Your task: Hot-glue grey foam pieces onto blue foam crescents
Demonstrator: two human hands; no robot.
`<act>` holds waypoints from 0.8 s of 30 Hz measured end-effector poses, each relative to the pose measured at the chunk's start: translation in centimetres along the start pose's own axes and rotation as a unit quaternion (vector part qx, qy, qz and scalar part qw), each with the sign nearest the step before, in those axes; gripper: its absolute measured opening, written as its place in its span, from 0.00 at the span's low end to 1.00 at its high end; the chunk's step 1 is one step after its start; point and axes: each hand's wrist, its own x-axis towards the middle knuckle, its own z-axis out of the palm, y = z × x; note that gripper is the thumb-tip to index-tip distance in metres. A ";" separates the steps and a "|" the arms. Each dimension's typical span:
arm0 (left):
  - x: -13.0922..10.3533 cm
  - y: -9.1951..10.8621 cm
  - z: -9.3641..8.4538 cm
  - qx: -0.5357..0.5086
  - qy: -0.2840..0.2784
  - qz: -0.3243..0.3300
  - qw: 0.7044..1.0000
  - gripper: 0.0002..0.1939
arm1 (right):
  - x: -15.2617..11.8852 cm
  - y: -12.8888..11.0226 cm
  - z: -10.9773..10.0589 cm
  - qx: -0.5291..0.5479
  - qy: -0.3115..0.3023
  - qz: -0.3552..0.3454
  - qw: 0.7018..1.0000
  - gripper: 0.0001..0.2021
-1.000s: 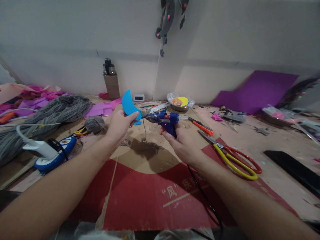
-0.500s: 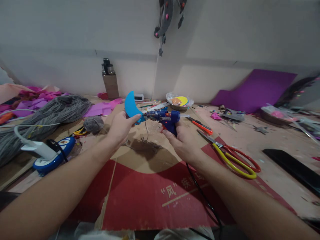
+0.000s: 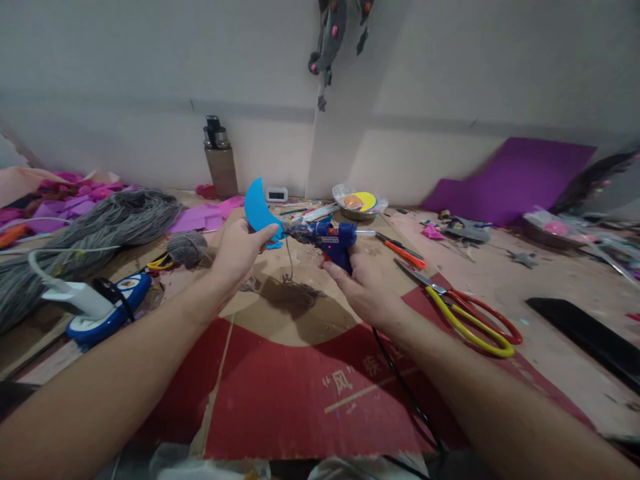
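Observation:
My left hand (image 3: 243,245) pinches a blue crescent-shaped piece (image 3: 259,210) between thumb and fingers, holding it up above the cardboard (image 3: 270,427). My right hand (image 3: 357,277) is wrapped round the handle of a blue hot glue gun (image 3: 327,235), with a clear glue stick (image 3: 367,233) poking out of its back end. The gun's nozzle points left and meets the lower right edge of the crescent; whether it touches cannot be made out. A thin grey yarn (image 3: 290,263) hangs from near the nozzle down to a tangle on the cardboard.
Red-and-yellow-handled scissors (image 3: 470,320) and an orange utility knife (image 3: 405,253) lie to the right, near a black phone-like slab (image 3: 580,333). A grey yarn ball (image 3: 187,249), a yarn skein (image 3: 125,217) and a blue power strip (image 3: 113,317) sit left. A tall bottle (image 3: 220,163) stands behind.
My left hand and the blue crescent have shifted slightly left. The glue gun has moved a little left too, with its nozzle still by the crescent's lower edge.

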 end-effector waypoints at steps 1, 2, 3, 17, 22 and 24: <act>0.1 0.0 -0.1 -0.008 -0.008 0.007 1.000 0.13 | 0.0 0.0 0.0 -0.001 -0.003 0.004 1.000 0.15; 0.3 -0.1 -0.2 -0.017 -0.014 0.011 1.000 0.13 | 0.0 0.0 0.1 -0.001 -0.005 0.008 1.000 0.15; 0.4 -0.1 -0.2 -0.025 -0.017 0.013 0.999 0.13 | 0.0 0.0 0.1 -0.001 -0.008 0.011 1.000 0.15; 0.1 0.0 0.0 -0.032 -0.033 0.007 0.999 0.11 | 0.1 0.6 0.1 -0.007 0.007 -0.014 1.000 0.16; -0.2 0.2 0.2 -0.023 -0.037 0.003 0.999 0.12 | 0.1 0.5 0.0 -0.011 0.007 -0.007 1.000 0.16; -0.3 0.2 0.2 -0.013 -0.034 0.001 0.999 0.13 | 0.1 0.4 -0.1 -0.013 0.010 -0.010 1.000 0.17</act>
